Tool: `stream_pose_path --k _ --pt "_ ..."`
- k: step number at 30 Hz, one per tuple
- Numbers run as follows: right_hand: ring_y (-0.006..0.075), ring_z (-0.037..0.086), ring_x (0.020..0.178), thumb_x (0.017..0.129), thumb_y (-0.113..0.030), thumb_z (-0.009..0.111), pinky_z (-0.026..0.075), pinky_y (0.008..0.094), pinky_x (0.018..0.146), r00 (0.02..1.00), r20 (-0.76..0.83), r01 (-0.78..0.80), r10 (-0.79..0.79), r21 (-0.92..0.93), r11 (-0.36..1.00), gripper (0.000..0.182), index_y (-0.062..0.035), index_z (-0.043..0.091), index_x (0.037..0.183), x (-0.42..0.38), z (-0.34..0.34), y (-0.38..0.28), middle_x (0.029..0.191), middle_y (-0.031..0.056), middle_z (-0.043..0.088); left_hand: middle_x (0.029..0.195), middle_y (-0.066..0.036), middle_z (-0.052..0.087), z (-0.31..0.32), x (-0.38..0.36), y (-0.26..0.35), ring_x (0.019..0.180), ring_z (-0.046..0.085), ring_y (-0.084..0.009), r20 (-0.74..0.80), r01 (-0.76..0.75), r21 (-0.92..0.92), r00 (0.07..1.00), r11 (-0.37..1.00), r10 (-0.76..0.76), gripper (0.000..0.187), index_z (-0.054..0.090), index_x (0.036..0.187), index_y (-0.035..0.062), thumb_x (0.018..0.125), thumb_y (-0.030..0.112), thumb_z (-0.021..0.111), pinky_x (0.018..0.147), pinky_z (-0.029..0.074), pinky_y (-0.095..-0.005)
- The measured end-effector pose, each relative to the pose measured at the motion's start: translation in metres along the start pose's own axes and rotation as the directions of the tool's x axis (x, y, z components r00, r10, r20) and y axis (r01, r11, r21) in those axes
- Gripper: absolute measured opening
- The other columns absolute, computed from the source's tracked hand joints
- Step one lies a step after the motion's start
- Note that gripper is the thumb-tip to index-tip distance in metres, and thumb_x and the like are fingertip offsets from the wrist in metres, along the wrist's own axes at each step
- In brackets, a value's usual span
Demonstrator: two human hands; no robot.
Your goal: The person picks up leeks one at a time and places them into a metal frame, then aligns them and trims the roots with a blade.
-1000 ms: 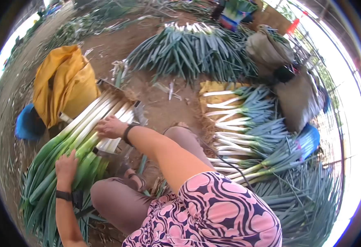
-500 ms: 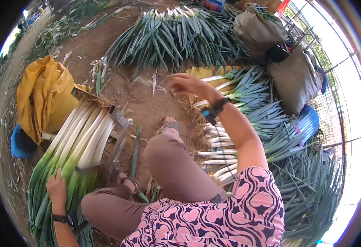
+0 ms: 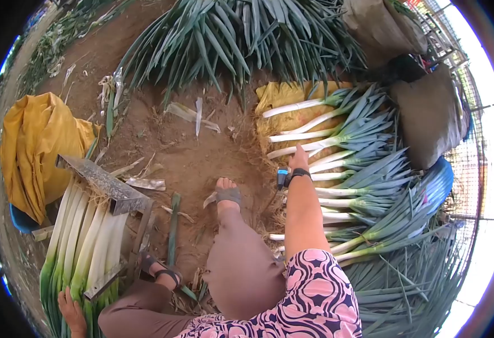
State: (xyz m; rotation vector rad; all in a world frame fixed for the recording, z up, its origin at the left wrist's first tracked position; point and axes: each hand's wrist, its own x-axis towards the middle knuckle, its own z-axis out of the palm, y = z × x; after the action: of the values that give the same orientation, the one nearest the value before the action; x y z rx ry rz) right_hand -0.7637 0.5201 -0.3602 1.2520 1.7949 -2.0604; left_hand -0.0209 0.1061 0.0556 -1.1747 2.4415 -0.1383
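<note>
My left hand (image 3: 72,312) lies with its fingers flat on the green part of a bundle of leeks (image 3: 92,236). That bundle rests in a metal-framed stand (image 3: 103,183) at the lower left, its roots against the upper plate. On the other side, my right hand (image 3: 299,159) is closed at the white shaft of a leek (image 3: 283,151), with its fingertips partly hidden. This leek belongs to a row of leeks (image 3: 337,191) laid side by side, roots to the left, over a yellow cloth (image 3: 269,97).
A big pile of leeks (image 3: 247,39) lies at the back. The yellow bag (image 3: 47,146) stands at the left, and sacks (image 3: 427,115) line the right side. Loose leaves (image 3: 190,115) lie on the dirt floor. More leek greens (image 3: 399,287) spread at the lower right.
My right hand has gone from above the dirt floor down and right to the row of leeks. My left hand stays on the bundle. The whole view has shifted.
</note>
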Motion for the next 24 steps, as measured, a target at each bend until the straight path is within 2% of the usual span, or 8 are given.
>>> stream_pose_path --k 4,9,12,14,18,20,22,24 --pt "0.0244 0.053 0.103 0.085 -0.021 0.062 0.048 0.042 0.08 0.981 0.193 -0.022 -0.02 0.209 0.978 0.07 -0.0076 0.026 0.143 0.033 -0.005 0.003 0.124 0.0133 0.049 0.137 -0.021 0.04 -0.013 0.001 0.001 0.126 0.037 -0.0384 0.06 -0.009 -0.042 0.998 0.999 0.011 0.054 0.039 0.14 0.0037 0.087 0.014 0.045 0.104 0.028 -0.0446" --pt "0.0176 0.045 0.048 0.092 -0.02 0.052 0.043 0.03 0.046 1.0 0.015 0.007 -0.017 0.491 0.871 0.016 -0.0041 0.049 0.09 -0.07 0.004 -0.089 0.064 0.0059 0.047 0.139 -0.02 0.04 -0.019 -0.014 -0.011 0.128 0.036 -0.0368 -0.046 -0.023 -0.062 0.999 0.998 0.02 0.052 0.039 0.14 0.0017 0.09 0.016 0.043 0.107 0.026 -0.0435" --pt "0.0178 0.048 0.051 0.096 -0.022 0.05 0.045 0.0307 0.046 0.969 0.245 -0.166 0.01 0.624 0.764 0.025 -0.003 0.049 0.08 -0.147 -0.009 -0.138 0.065 0.0058 0.047 0.139 -0.019 0.041 -0.033 -0.022 -0.015 0.13 0.036 -0.0361 -0.214 0.043 -0.156 0.974 0.987 -0.076 0.049 0.04 0.139 0.0007 0.092 0.016 0.042 0.108 0.026 -0.0432" --pt "0.0176 0.052 0.061 0.098 -0.023 0.049 0.049 0.0292 0.059 0.918 0.38 -0.05 -0.112 0.392 0.918 0.026 -0.0008 0.048 0.085 -0.215 -0.018 -0.162 0.067 0.0055 0.049 0.138 -0.019 0.043 -0.035 -0.03 -0.027 0.129 0.038 -0.036 -0.409 0.019 -0.239 0.905 0.971 -0.118 0.047 0.041 0.137 0.0007 0.092 0.013 0.043 0.109 0.026 -0.0431" --pt "0.013 0.044 0.065 0.098 -0.015 0.047 0.046 0.0256 0.059 0.607 0.779 -0.491 -0.153 0.52 0.699 0.018 -0.0033 0.04 0.086 -0.391 -0.01 -0.203 0.074 0.0041 0.043 0.132 -0.018 0.048 -0.072 -0.035 0.005 0.126 0.042 -0.0351 -0.683 -0.105 -0.341 0.711 0.934 -0.169 0.048 0.047 0.131 0.0021 0.084 0.002 0.054 0.107 0.031 -0.0423" --pt "0.0123 0.044 0.068 0.098 -0.013 0.048 0.045 0.025 0.059 0.24 0.962 -0.693 -0.13 0.264 0.671 0.016 -0.0038 0.041 0.087 -0.467 -0.015 -0.204 0.077 0.004 0.043 0.13 -0.017 0.049 -0.097 -0.042 0.031 0.124 0.044 -0.0343 -0.765 -0.212 -0.264 0.64 0.941 -0.071 0.051 0.048 0.13 0.0028 0.08 0.002 0.058 0.104 0.034 -0.0412" --pt "0.0117 0.044 0.067 0.097 -0.013 0.051 0.043 0.0241 0.059 -0.07 0.997 -0.649 -0.035 -0.019 0.76 0.015 -0.0046 0.043 0.088 -0.54 -0.028 -0.199 0.078 0.0031 0.043 0.128 -0.016 0.051 -0.135 -0.061 0.073 0.12 0.047 -0.0347 -0.799 -0.327 -0.216 0.6 0.92 0.026 0.053 0.053 0.126 0.0043 0.074 0.0 0.065 0.102 0.037 -0.0406" --pt "0.0095 0.045 0.067 0.096 -0.015 0.055 0.042 0.0237 0.056 -0.12 0.991 -0.461 0.056 -0.105 0.881 0.013 -0.0073 0.044 0.095 -0.62 -0.057 -0.19 0.08 0.0018 0.043 0.129 -0.014 0.052 -0.156 -0.071 0.089 0.122 0.047 -0.033 -0.839 -0.38 -0.068 0.523 0.923 0.153 0.057 0.055 0.125 0.0058 0.071 0.007 0.07 0.102 0.036 -0.0433"
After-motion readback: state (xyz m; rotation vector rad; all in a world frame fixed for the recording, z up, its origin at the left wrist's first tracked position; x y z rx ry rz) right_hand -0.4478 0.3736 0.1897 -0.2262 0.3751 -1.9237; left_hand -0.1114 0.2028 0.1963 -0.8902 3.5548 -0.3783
